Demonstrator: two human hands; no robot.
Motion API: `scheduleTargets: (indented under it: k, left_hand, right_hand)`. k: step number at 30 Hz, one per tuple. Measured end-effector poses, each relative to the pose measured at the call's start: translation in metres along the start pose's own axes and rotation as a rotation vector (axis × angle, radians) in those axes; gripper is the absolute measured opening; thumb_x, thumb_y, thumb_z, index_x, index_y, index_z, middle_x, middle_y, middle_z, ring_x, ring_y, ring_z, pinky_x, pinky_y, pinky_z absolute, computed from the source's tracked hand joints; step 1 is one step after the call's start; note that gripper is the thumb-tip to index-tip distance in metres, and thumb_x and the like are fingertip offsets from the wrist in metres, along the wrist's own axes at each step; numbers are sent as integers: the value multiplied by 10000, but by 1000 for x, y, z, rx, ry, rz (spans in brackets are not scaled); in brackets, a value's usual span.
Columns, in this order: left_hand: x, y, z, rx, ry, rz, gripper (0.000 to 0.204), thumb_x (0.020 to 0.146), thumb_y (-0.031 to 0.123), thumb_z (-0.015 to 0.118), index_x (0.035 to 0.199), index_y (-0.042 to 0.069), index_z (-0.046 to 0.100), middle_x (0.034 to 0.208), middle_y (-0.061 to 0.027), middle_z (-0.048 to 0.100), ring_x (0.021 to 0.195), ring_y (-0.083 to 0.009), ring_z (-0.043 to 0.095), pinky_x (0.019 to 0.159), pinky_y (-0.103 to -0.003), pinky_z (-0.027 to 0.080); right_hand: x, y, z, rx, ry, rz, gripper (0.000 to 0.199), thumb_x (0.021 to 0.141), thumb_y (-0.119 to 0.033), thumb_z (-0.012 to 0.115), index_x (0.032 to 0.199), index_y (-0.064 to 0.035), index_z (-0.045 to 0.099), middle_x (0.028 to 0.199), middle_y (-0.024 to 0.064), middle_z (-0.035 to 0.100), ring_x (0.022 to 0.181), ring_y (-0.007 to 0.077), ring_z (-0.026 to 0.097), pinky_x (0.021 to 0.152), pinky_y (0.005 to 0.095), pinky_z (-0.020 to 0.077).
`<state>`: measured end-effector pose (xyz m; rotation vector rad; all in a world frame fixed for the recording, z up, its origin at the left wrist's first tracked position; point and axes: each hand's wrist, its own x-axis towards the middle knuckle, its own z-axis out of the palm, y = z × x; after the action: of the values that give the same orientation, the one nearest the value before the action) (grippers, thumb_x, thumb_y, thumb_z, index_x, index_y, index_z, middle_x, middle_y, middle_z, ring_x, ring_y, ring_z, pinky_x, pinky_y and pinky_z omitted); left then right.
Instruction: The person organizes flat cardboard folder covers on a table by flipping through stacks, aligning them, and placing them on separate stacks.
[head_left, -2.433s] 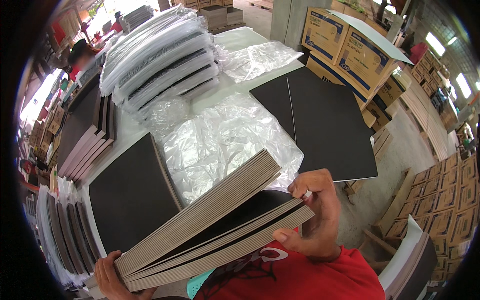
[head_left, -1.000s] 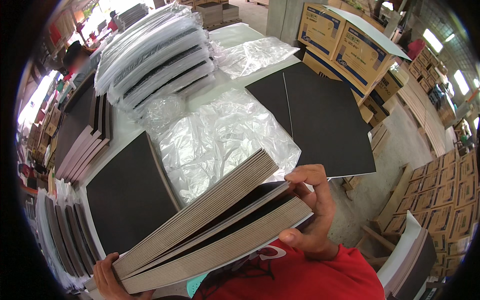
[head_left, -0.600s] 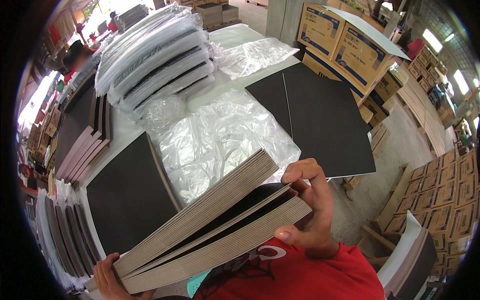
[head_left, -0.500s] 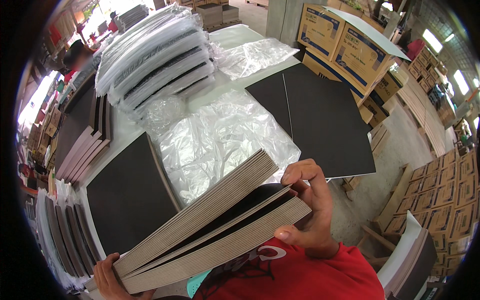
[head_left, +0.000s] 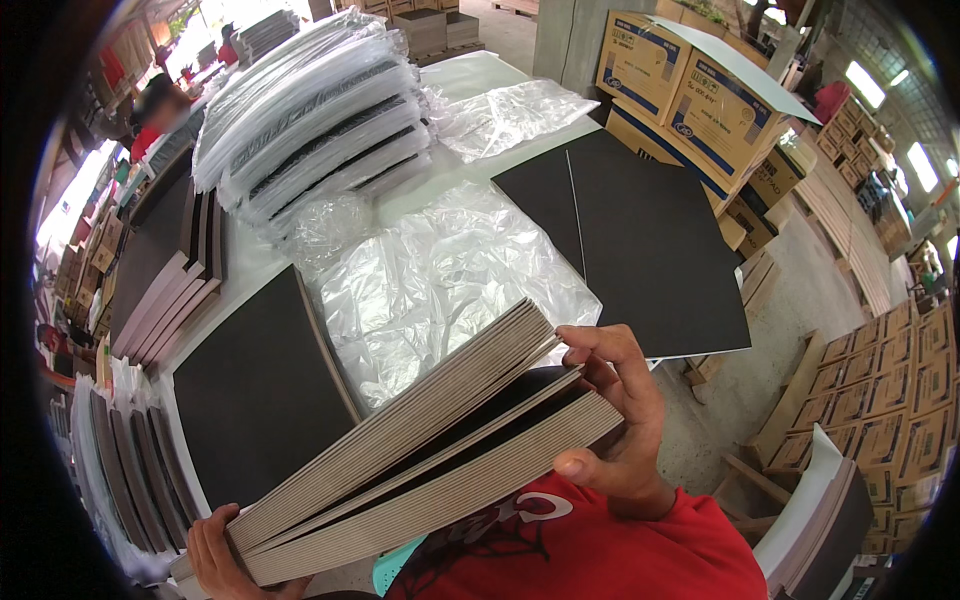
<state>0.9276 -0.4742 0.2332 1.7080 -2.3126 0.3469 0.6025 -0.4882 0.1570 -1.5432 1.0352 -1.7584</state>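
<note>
Board stack: a thick stack of black-faced boards with grey edges (head_left: 425, 492), at the near side of the pale table (head_left: 400, 203), in front of the red shirt (head_left: 600, 560).
Long axis: a diagonal, lower left to upper right; the grey edges face up toward the camera.
Fan: closed end at lower left, spread end pointing upper right; the upper section is steeper, the lower flatter, with a thin middle group between and black faces showing in the gaps.
Left hand (head_left: 222, 562): closed around the lower-left end, fingers on the upper side, the rest under the boards.
Right hand (head_left: 622, 420): at the spread end, thumb and forefinger well apart; forefinger tip at the upper section's corner, thumb beside the lower section. Grip of the other fingers, partly hidden, cannot be told.
Beyond the stack: crumpled clear film (head_left: 450, 275), between a black board pile (head_left: 255, 390) on the left and black panels (head_left: 660, 250) on the right.
Far side: film-wrapped bundles (head_left: 310, 125), piled up.
</note>
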Motion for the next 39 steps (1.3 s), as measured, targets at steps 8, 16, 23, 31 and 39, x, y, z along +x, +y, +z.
scheduleTargets:
  k: [8,16,23,31,39]
  left_hand:
    - [1,2,-1,9,0,-23,749,572,603,669,1059,44,561,939,-126,578,857,-327,553,746,-420,420]
    - [1,2,-1,2,-7,-15,737,586,590,667,1065,40,559,938,-127,578,855,-331,553,739,-422,419]
    - [3,-4,2,-7,7,9,732,592,581,668,1064,33,559,937,-134,576,857,-334,552,736,-421,420]
    - [5,-4,0,-9,-3,19,749,574,584,675,1055,22,557,915,-150,569,834,-346,546,729,-426,421]
    - [3,-4,1,-25,4,27,760,583,598,658,1058,15,556,914,-154,571,830,-352,547,730,-432,421]
  right_hand:
    - [1,-5,8,201,101,61,614,624,-119,794,1108,21,442,1016,71,424,880,145,520,784,285,452]
    - [8,-15,-2,-53,73,99,622,543,-169,839,1042,-25,497,970,81,459,859,139,533,770,292,470]
    - [11,-11,-7,-148,-36,37,551,556,-161,810,971,-42,467,937,89,460,869,162,499,787,287,410]
    - [0,11,8,205,20,-28,810,469,-180,893,1087,-14,397,934,47,369,807,122,462,784,290,497]
    - [-2,10,9,-7,47,-80,1077,396,-350,882,1267,51,392,933,52,371,831,128,539,718,242,522]
